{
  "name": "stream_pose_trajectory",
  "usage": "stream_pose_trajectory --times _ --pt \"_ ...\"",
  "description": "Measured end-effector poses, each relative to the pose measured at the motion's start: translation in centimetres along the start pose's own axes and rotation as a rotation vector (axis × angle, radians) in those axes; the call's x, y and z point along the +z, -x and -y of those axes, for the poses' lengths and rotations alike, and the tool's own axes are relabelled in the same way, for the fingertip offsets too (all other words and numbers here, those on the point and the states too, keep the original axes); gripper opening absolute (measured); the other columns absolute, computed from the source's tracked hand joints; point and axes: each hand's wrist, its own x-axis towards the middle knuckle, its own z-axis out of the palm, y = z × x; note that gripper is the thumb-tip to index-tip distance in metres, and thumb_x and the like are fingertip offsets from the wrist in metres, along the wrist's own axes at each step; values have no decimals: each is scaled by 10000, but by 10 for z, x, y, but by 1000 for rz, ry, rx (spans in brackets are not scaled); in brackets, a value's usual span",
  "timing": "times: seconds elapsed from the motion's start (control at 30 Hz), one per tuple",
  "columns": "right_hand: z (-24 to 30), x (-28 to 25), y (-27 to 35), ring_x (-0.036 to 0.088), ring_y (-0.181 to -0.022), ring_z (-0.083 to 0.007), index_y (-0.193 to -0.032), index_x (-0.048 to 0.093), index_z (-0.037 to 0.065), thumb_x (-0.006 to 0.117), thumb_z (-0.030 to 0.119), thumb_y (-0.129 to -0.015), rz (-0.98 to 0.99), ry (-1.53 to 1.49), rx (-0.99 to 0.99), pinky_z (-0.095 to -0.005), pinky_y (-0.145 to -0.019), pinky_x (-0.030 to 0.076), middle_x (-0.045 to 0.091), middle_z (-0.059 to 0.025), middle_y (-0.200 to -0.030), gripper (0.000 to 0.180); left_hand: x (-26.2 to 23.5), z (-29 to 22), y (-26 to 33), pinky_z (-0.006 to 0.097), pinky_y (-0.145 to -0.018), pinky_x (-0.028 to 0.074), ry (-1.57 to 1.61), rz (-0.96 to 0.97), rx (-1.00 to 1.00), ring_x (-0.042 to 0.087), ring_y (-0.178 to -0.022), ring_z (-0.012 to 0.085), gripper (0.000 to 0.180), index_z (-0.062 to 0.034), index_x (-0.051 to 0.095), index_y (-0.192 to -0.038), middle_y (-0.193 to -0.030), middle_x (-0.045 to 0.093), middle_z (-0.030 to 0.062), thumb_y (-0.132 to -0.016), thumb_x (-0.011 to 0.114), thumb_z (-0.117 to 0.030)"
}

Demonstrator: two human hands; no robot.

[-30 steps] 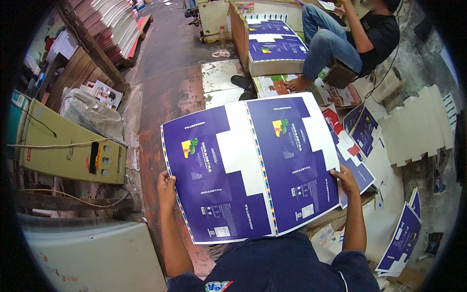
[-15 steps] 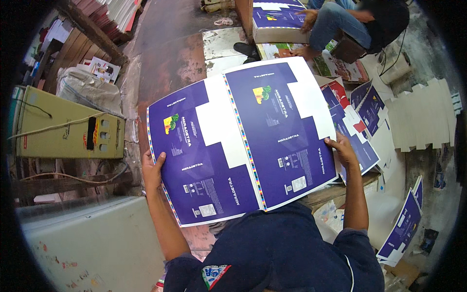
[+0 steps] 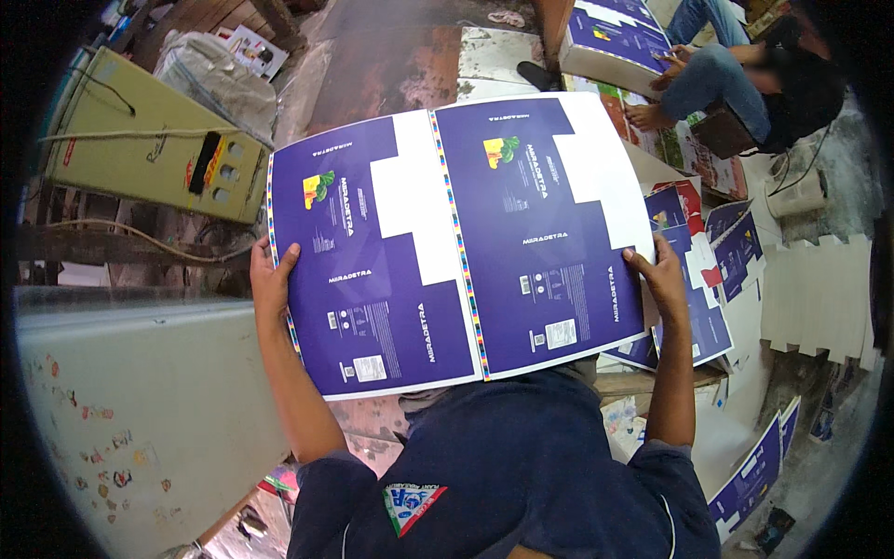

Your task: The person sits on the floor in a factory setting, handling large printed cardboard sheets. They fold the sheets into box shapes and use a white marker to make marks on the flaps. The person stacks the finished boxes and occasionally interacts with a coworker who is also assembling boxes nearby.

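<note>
We hold a big printed sheet (image 3: 456, 242) up in front of us with both hands. The sheet is mostly purple, with white blocks near its far edge and a thin strip of many colours running down its middle. It has a small picture of green leaves on each half. It lies almost flat and wide open, and it hides most of what is under it.

Our left hand (image 3: 270, 279) is clamped on the left edge of the sheet, with the thumb on top and the fingers curled under. Our right hand (image 3: 663, 278) is clamped on the right edge, with its fingers lying on top of the purple part. The two hands are well apart, one at each side.

To the left, a yellow-green metal box (image 3: 130, 130) stands with a cable across it. Nearer to us on the left is a pale flat panel (image 3: 140, 419) with small marks on it. On the right, under the sheet, more purple sheets (image 3: 708, 279) lie in a loose pile, and a few more (image 3: 754, 466) lean near our right arm. A stack of white cut cards (image 3: 819, 289) lies at the far right.

Far away on the right, another person (image 3: 745, 74) sits by a stack of purple sheets (image 3: 610, 42).
</note>
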Motion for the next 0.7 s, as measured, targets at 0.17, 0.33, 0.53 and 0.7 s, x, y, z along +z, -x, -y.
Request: stream_pose_trajectory --times 0.17,0.33,0.53,0.7 --pt "3 2 -1 574 -1106 -259 -1338 471 -48 750 277 -816 -71 62 -106 -346 -996 416 599 -182 -1203 675 5 2 7 315 -791 539 57 0 -11 657 -881 201 680 24 360 -1308 -1051 654 189 -818 781 -189" --pt "7 5 15 583 -1017 -182 -1306 545 14 556 161 -946 -449 13 -336 -308 -883 456 630 -126 -1144 389 -2 14 5 301 -763 541 -25 -23 -29 655 -862 182 628 18 388 -1295 -1035 663 176 -842 760 -207" --pt "81 49 111 550 -710 -100 -1311 509 14 477 119 -981 176 -184 -95 -249 -710 461 670 -83 -965 347 -9 9 4 289 -747 543 -61 33 -33 648 -865 163 596 5 414 -1282 -1037 656 158 -861 742 -261" --pt "89 113 165 656 -709 -264 -1266 434 15 499 91 -956 553 14 -158 -407 -648 498 680 -152 -844 326 -16 9 1 285 -773 538 -85 78 -14 642 -883 159 596 13 411 -1282 -1051 646 148 -871 727 -281"
